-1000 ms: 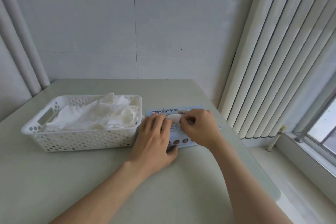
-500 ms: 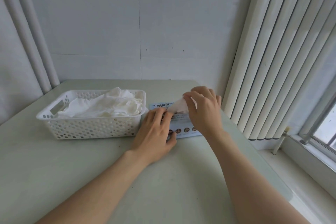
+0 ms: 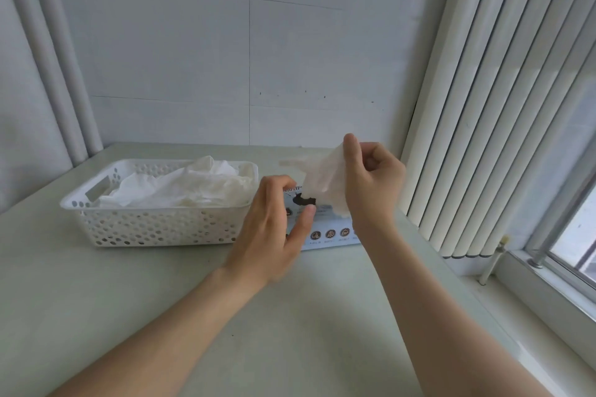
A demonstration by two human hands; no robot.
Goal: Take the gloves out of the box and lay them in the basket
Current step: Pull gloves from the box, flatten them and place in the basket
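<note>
My right hand (image 3: pixel 371 180) pinches a thin white glove (image 3: pixel 324 179) and holds it up above the light blue glove box (image 3: pixel 329 235), which lies flat on the table. The glove's lower end still hangs at the box's dark opening (image 3: pixel 304 200). My left hand (image 3: pixel 274 229) hovers just over the left part of the box with loosely curled fingers and holds nothing. To the left stands a white perforated basket (image 3: pixel 154 226) with several crumpled white gloves (image 3: pixel 193 187) piled inside.
The pale green table (image 3: pixel 290 332) runs to a grey wall behind. White vertical blinds (image 3: pixel 483 106) hang at the right, close to the box. A window sill and frame (image 3: pixel 554 271) lie at the lower right. Pipes (image 3: pixel 58 74) stand at the left.
My right hand has risen from the box top, drawing the glove up out of the opening. My left hand has lifted off the box, where it lay flat.
</note>
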